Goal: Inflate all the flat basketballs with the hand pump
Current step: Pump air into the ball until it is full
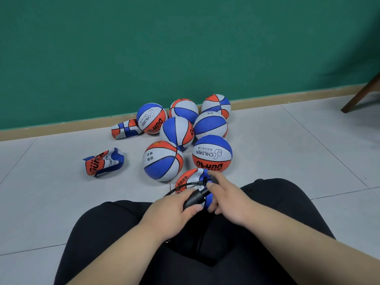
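Left hand: your left hand (174, 206) grips the barrel of the hand pump (194, 200), with the fingers curled round it.
Right hand: your right hand (228, 199) holds the pump's front end between the thumb and curled fingers. The forefinger is stretched out over the ball.
Hand pump: it is black and lies slantwise between your two hands, just above your knees, with its nose toward the nearest ball.
Hose: a thin black hose (181, 184) loops from the pump's nose across the left side of that ball. Your fingers cover its tip, so you cannot tell whether it is in the valve.
Nearest ball: the nearest ball (188, 178) sits on the floor (287, 161) between your knees, partly hidden by your hands. You cannot tell how full it is.
Round balls: seven round balls (176, 131) lie packed together beyond it, the farthest close to the floor's far edge.
Flat balls: the near flat ball (103, 162) lies crumpled and alone, left of the cluster. The far flat ball (125, 129) lies by the skirting (61, 128), touching the leftmost round ball.
Wall: a green wall (185, 48) rises behind the skirting.
Far right corner: a dark wooden leg (362, 95) stands on the tiles.
Legs: your black trousers (102, 233) fill the near edge.
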